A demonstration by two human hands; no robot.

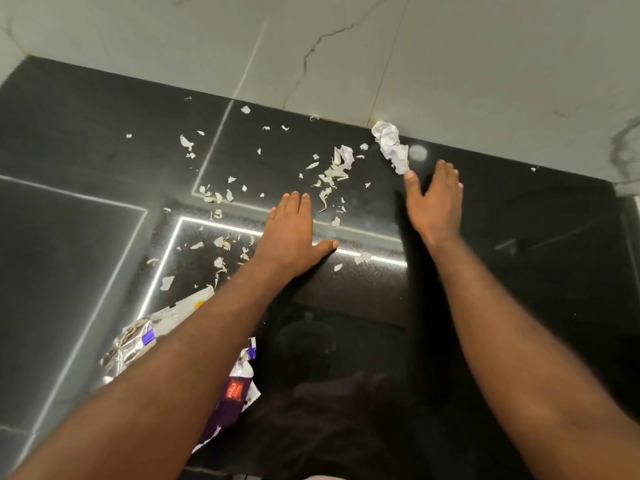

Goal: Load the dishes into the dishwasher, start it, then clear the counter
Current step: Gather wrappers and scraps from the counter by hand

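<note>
Looks like the clear-the-worktop stage. No dishes or dishwasher in frame, only paper litter on the black worktop (519,258).

Key relation: the long crumpled paper wad (389,146) lies just ahead of your right grip (434,202), a little to its thumb side. Its far end is against the wall tile (346,46). Long axis runs roughly away from you, from wall to thumb. Your right thumb tip is at the wad's near end, touching or just short, can't tell. The right grip is by far the nearer; the left grip (294,233) is well apart from the wad.

Right grip: wide, fingers straight and together, hand up on its edge, thumb spread toward the wad. Holds nothing.

Left grip: flat, palm down on the worktop, fingers straight, thumb out toward the right grip. Holds nothing.

- Smaller paper ball (344,156): ahead of the left fingertips, between the two grips.
- Paper scraps (327,178): thickest just ahead of the left fingertips, thinning toward that grip's outer side, with a few beside the wrist.
- Foil wrapper (138,344): behind the left grip, partly under your forearm.

My read: the wad is the right grip's job. Close thumb and fingers across the short axis, using the wall as a backstop. It's light, so it will likely skid if nudged. The scraps look too small to pinch, so rake them into a pile with the flat left grip. Go slow or they'll scatter.
</note>
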